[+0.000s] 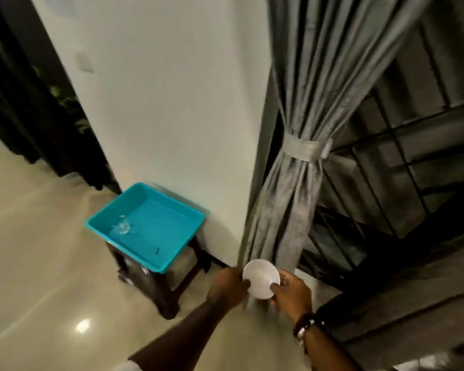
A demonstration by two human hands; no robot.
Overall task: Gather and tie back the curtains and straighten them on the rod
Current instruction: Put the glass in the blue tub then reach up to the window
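Curtain point(300, 97) fabric hangs gathered at the wall's corner, cinched by its tie-back band point(306, 149) about halfway down, with the folds flaring out again below. The rod is out of view, so we cannot judge how straight the top sits. We hold a small white dish point(261, 278) low in front of the curtain's hem, our left hand point(227, 287) pinching its left rim and our right hand point(292, 295) curled round its right rim, a watch point(304, 328) on that wrist. With both hands gripping the dish, neither is free for the fabric, and that looks to us like the main risk: reaching for the folds with the dish in hand could let it slip and break on the tiled floor point(38, 236), or snag and drag the folds askew. A blue tray point(182, 247) on a dark stool point(166, 295) stands beside the wall; it overhangs the stool's front edge, so setting the dish near that edge could tip it.
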